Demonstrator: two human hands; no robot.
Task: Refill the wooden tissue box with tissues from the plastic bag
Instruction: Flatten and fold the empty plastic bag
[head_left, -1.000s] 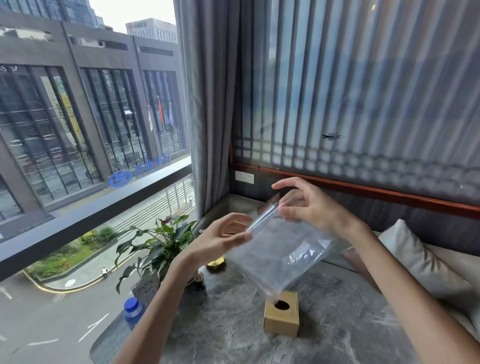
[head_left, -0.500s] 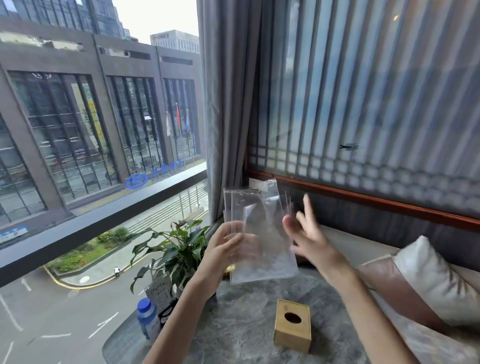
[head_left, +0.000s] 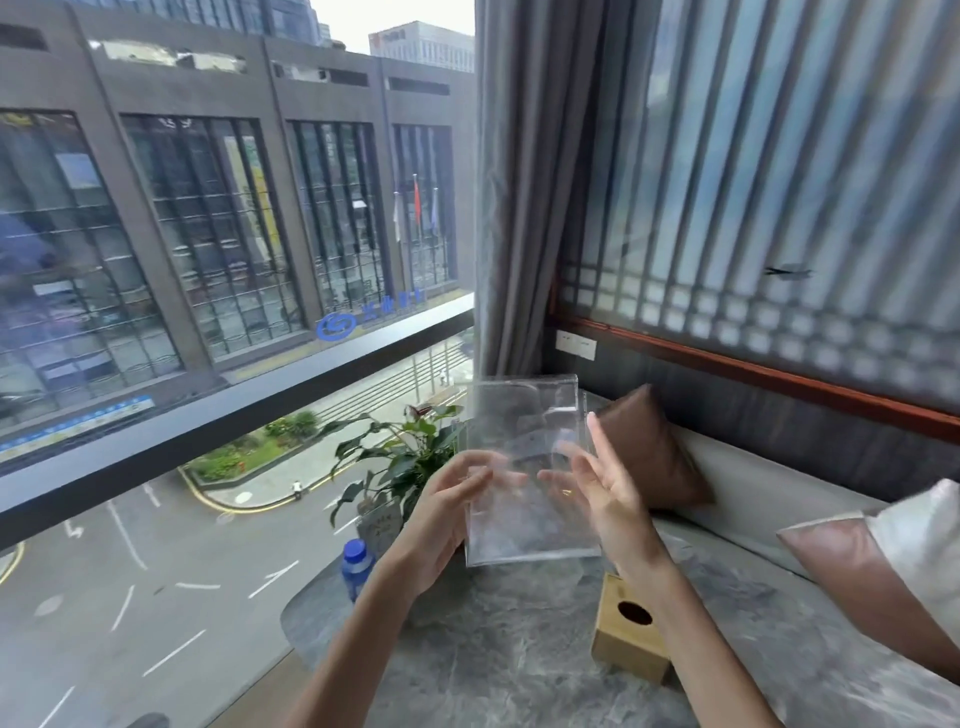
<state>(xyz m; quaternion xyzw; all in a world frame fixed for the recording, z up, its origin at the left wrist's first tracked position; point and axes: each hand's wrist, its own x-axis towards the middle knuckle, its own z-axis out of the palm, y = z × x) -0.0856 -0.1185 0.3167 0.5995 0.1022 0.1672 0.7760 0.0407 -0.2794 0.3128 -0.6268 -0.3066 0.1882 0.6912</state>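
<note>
Above the table | plastic bag upright between both hands | left hand pinching its edge | right hand open-fingered

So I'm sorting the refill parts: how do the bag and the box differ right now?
The bag is clear, thin plastic, held upright off the table between both hands; the box is opaque wood, a block resting on the table with a round top hole. No tissues show in either.
</note>
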